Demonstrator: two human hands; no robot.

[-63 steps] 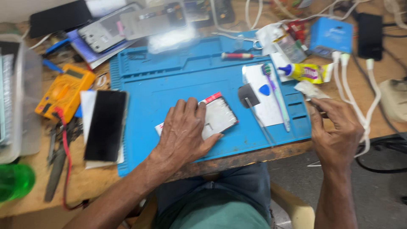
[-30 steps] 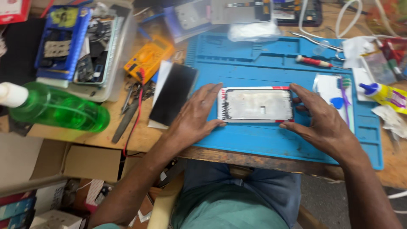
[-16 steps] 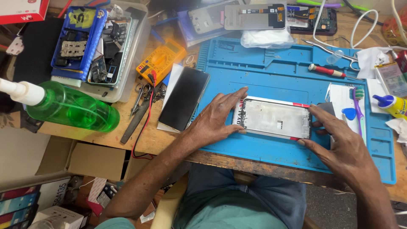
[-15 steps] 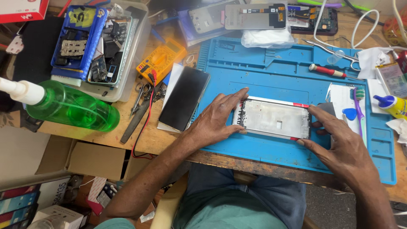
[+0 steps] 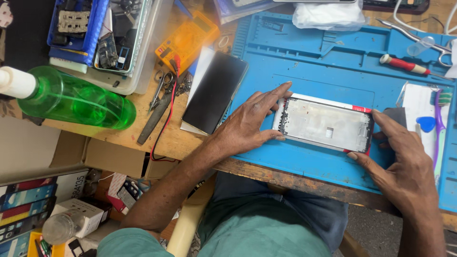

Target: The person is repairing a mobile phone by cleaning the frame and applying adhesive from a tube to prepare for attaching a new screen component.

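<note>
A phone frame (image 5: pixel 326 124), silver inside with a red rim, lies flat on the blue work mat (image 5: pixel 309 62). My left hand (image 5: pixel 250 121) grips its left end, fingers above and thumb below. At the frame's right end my right hand (image 5: pixel 400 164) holds it the same way, index finger on the top corner and thumb on the lower corner. A black phone screen (image 5: pixel 214 91) lies left of the mat, just beyond my left hand.
A green plastic bottle (image 5: pixel 71 97) lies on the wooden bench at left. An orange multimeter (image 5: pixel 188 40), scissors (image 5: pixel 157 107) and a parts tray (image 5: pixel 102 40) sit behind it. A red screwdriver (image 5: pixel 404 65), tweezers (image 5: pixel 414 35), and a toothbrush (image 5: pixel 438 126) lie at right.
Both hands have stayed on the phone frame. The view has dropped closer and shifted, so the frame and mat look larger and sit further right.
</note>
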